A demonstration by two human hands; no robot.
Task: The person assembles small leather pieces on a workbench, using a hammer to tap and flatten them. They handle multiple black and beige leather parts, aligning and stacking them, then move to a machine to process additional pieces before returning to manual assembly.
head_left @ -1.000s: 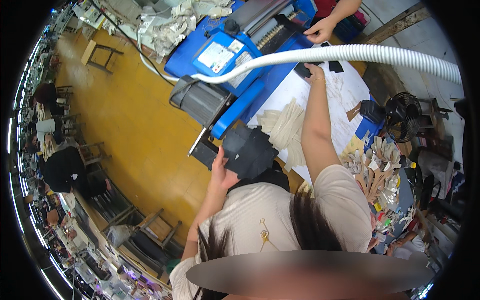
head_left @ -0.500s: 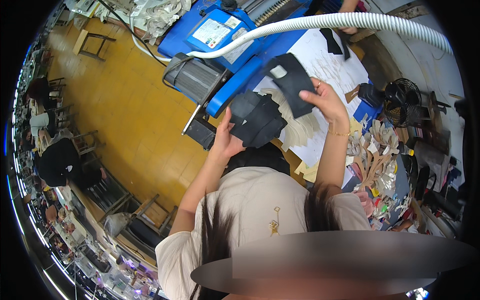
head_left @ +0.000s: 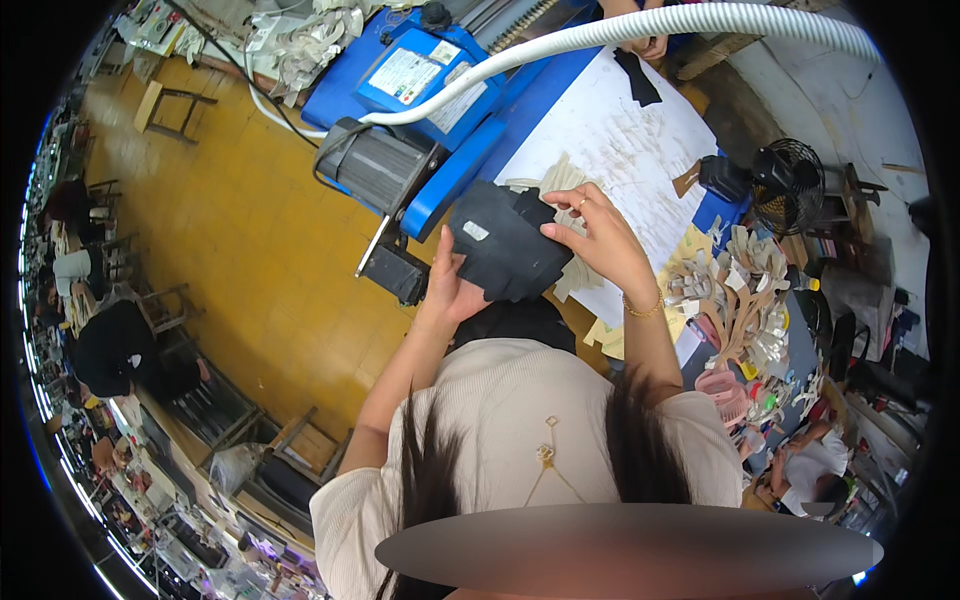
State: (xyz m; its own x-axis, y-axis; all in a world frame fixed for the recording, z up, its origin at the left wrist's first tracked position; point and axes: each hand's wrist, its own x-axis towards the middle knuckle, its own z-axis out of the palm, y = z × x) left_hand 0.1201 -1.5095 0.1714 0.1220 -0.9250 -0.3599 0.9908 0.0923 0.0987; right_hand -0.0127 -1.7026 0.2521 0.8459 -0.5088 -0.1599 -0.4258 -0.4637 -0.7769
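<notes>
A stack of black cut pieces of sheet material lies across my left hand, its thumb up along the left edge and its other fingers hidden underneath. The top piece carries a small white patch. At the stack's right edge is my right hand, thumb and forefinger apart, the thumb tip against the black pieces. Beige cut strips lie just beyond the stack on a white sheet, partly covered by my right hand.
A blue machine with a grey motor stands ahead to the left. A white ribbed hose arches over the table. Another person's hand is at the far edge by a black piece. Right: a fan and beige scraps.
My right hand has brought the black piece with the white patch left onto the stack and loosened its fingers. At the far edge, the other person's hand has moved away from the black piece.
</notes>
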